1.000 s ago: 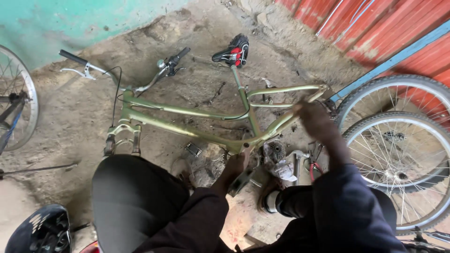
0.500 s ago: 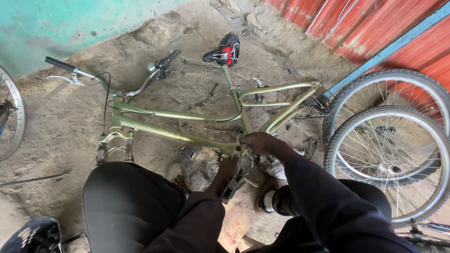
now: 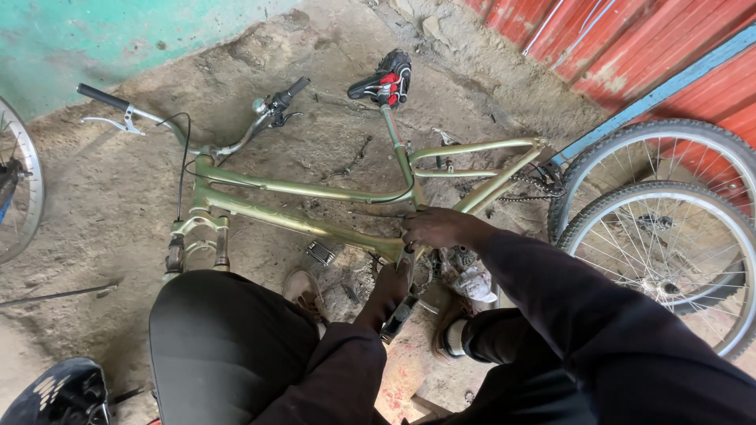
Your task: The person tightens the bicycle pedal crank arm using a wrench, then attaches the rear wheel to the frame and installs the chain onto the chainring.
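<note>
A green bicycle frame (image 3: 299, 189) without wheels lies on its side on the dirt. It has a black and red saddle (image 3: 386, 83) and a handlebar (image 3: 157, 122). My right hand (image 3: 437, 228) grips the frame where the seat tube meets the bottom bracket. Just below it, my left hand (image 3: 391, 287) reaches down to the bottom bracket. Its fingers are closed around a dark metal bar (image 3: 399, 313), and I cannot tell whether that is a crank arm or a tool. A loose chain (image 3: 535, 185) hangs at the rear stays.
Two spoked wheels (image 3: 654, 157) (image 3: 598, 216) lean at the right against a red corrugated wall (image 3: 630, 39). Part of another wheel (image 3: 31, 181) shows at the left edge. A pedal (image 3: 320, 252) and a brown shoe (image 3: 303, 287) lie near my knees. A teal wall (image 3: 118, 31) stands behind.
My right hand has moved left from the rear end of the frame to the bottom bracket and closed on the frame. My left hand stays at the bottom bracket.
</note>
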